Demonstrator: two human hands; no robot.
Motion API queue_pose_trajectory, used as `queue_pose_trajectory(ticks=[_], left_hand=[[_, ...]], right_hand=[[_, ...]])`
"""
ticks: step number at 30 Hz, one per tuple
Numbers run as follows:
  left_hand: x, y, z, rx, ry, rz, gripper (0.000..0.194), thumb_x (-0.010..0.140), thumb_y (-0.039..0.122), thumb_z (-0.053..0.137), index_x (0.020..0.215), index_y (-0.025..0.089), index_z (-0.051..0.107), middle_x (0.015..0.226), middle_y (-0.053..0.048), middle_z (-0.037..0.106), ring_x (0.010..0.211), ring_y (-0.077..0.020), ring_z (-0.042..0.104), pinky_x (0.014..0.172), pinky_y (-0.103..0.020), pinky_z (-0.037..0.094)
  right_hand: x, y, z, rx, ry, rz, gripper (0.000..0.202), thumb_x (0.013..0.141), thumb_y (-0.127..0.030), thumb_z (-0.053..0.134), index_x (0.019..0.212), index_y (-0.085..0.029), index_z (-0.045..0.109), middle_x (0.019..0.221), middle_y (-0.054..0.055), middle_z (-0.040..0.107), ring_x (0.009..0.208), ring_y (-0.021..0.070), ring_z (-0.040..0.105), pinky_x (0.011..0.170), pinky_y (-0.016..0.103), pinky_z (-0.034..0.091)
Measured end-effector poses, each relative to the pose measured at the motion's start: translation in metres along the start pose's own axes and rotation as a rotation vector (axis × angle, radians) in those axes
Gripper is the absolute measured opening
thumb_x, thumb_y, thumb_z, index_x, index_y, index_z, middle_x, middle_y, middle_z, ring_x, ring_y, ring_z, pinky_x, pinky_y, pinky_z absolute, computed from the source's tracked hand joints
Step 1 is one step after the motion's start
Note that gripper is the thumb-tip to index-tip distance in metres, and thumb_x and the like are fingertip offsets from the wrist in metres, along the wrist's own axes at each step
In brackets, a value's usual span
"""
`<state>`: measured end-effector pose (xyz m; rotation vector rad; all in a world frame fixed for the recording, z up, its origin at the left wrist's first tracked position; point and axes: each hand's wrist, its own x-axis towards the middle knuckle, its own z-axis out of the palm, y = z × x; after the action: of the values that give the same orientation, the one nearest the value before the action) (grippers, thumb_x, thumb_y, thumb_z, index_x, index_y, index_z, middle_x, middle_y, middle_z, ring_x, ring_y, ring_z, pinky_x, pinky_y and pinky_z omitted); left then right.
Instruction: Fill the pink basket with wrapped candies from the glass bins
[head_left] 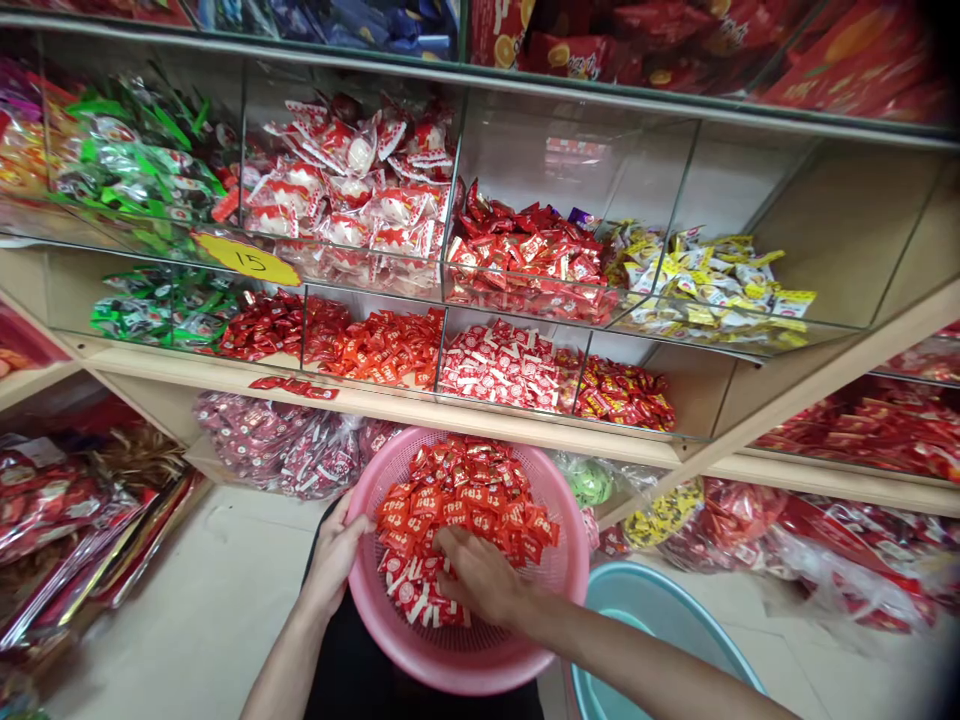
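From where I stand, the right hand (480, 575) reaches in from the right, knuckles up and fingers curled down among the sweets; I cannot tell whether it grips any. The orange-red packets (457, 505) lie at its fingertips and mostly beyond them, away from the person, while the red-and-white wrapped candies (412, 598) sit on the near side, to the left of the palm. So the hand comes down about where the 2 kinds meet. The small pieces point every way, with no shared long axis.

The left hand (337, 560) is closed on the left rim of the pink basket (469, 682), thumb over the edge, farther from the candies than the right.

Just right of the basket, under the right forearm, stands a blue-green basin (694, 605). Ahead, the low shelf compartments hold orange-red packets (397, 345) and, beside them on the right, red-and-white candies (499, 365).
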<state>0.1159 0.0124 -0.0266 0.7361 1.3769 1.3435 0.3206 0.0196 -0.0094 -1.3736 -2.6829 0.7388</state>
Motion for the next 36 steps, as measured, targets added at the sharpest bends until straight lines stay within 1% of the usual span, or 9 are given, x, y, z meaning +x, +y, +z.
queue_pose_trajectory(ticks=[6, 12, 15, 19, 22, 25, 27, 30, 36], left_hand=[[0.001, -0.001, 0.000, -0.008, 0.007, 0.002, 0.066, 0.062, 0.015, 0.057, 0.128, 0.022, 0.051, 0.101, 0.000, 0.070, 0.088, -0.0190, 0.063, 0.077, -0.025, 0.045], [0.003, -0.004, -0.003, -0.003, 0.010, -0.013, 0.068, 0.063, 0.017, 0.057, 0.130, 0.022, 0.048, 0.105, -0.002, 0.069, 0.090, -0.0209, 0.064, 0.078, -0.027, 0.046], [0.003, -0.004, -0.003, 0.004, 0.009, -0.003, 0.068, 0.064, 0.016, 0.056, 0.131, 0.021, 0.048, 0.103, -0.002, 0.069, 0.092, -0.0212, 0.063, 0.080, -0.027, 0.046], [0.003, -0.004, -0.003, 0.022, 0.008, -0.004, 0.064, 0.064, 0.017, 0.057, 0.127, 0.020, 0.051, 0.103, -0.002, 0.069, 0.091, -0.0208, 0.063, 0.078, -0.027, 0.046], [0.003, -0.006, -0.005, 0.013, 0.018, -0.002, 0.063, 0.063, 0.018, 0.058, 0.126, 0.021, 0.052, 0.106, -0.001, 0.069, 0.090, -0.0208, 0.063, 0.078, -0.027, 0.046], [0.005, -0.009, -0.006, -0.013, 0.015, -0.011, 0.065, 0.063, 0.018, 0.059, 0.128, 0.023, 0.051, 0.103, -0.001, 0.069, 0.089, -0.0203, 0.064, 0.079, -0.027, 0.046], [0.007, -0.011, -0.007, -0.022, 0.003, -0.011, 0.063, 0.064, 0.018, 0.059, 0.126, 0.022, 0.052, 0.104, -0.001, 0.069, 0.090, -0.0199, 0.063, 0.080, -0.026, 0.045], [0.008, -0.012, -0.007, -0.020, -0.005, -0.011, 0.060, 0.064, 0.016, 0.058, 0.124, 0.022, 0.053, 0.104, -0.001, 0.069, 0.091, -0.0194, 0.063, 0.080, -0.026, 0.045], [0.008, -0.009, -0.006, -0.023, -0.016, -0.021, 0.060, 0.064, 0.016, 0.056, 0.123, 0.021, 0.053, 0.102, -0.001, 0.069, 0.089, -0.0198, 0.063, 0.078, -0.027, 0.045]], right_hand=[[0.000, -0.003, 0.001, -0.181, -0.021, -0.051, 0.020, 0.082, -0.016, 0.051, 0.101, -0.018, 0.056, 0.106, 0.008, 0.063, 0.090, 0.0210, 0.061, 0.073, 0.029, 0.048], [0.001, -0.004, -0.003, -0.227, 0.030, -0.112, 0.014, 0.087, -0.022, 0.049, 0.097, -0.019, 0.058, 0.102, 0.006, 0.063, 0.085, 0.0190, 0.062, 0.067, 0.027, 0.050], [0.002, -0.006, -0.028, -0.204, 0.101, -0.157, 0.013, 0.089, -0.023, 0.046, 0.095, -0.018, 0.057, 0.099, 0.006, 0.062, 0.084, 0.0180, 0.061, 0.067, 0.027, 0.049], [0.010, 0.003, -0.092, -0.114, 0.309, -0.228, 0.016, 0.092, -0.020, 0.041, 0.094, -0.019, 0.057, 0.095, 0.005, 0.059, 0.085, 0.0158, 0.058, 0.075, 0.027, 0.047], [0.021, 0.026, -0.143, -0.113, 0.481, -0.231, 0.021, 0.090, -0.013, 0.039, 0.101, -0.016, 0.057, 0.098, 0.007, 0.058, 0.089, 0.0164, 0.057, 0.080, 0.029, 0.045], [0.034, 0.058, -0.177, -0.214, 0.534, -0.148, 0.024, 0.087, -0.008, 0.044, 0.103, -0.015, 0.059, 0.103, 0.010, 0.056, 0.093, 0.0190, 0.056, 0.080, 0.031, 0.044], [0.042, 0.078, -0.187, -0.278, 0.501, -0.110, 0.026, 0.085, -0.008, 0.047, 0.106, -0.016, 0.060, 0.105, 0.010, 0.056, 0.096, 0.0196, 0.055, 0.079, 0.029, 0.043], [0.051, 0.096, -0.189, -0.338, 0.432, -0.093, 0.027, 0.083, -0.010, 0.051, 0.107, -0.017, 0.060, 0.106, 0.010, 0.054, 0.095, 0.0185, 0.055, 0.077, 0.026, 0.041], [0.057, 0.104, -0.184, -0.377, 0.409, -0.077, 0.019, 0.081, -0.010, 0.050, 0.097, -0.016, 0.061, 0.101, 0.008, 0.053, 0.089, 0.0162, 0.053, 0.073, 0.024, 0.038]])
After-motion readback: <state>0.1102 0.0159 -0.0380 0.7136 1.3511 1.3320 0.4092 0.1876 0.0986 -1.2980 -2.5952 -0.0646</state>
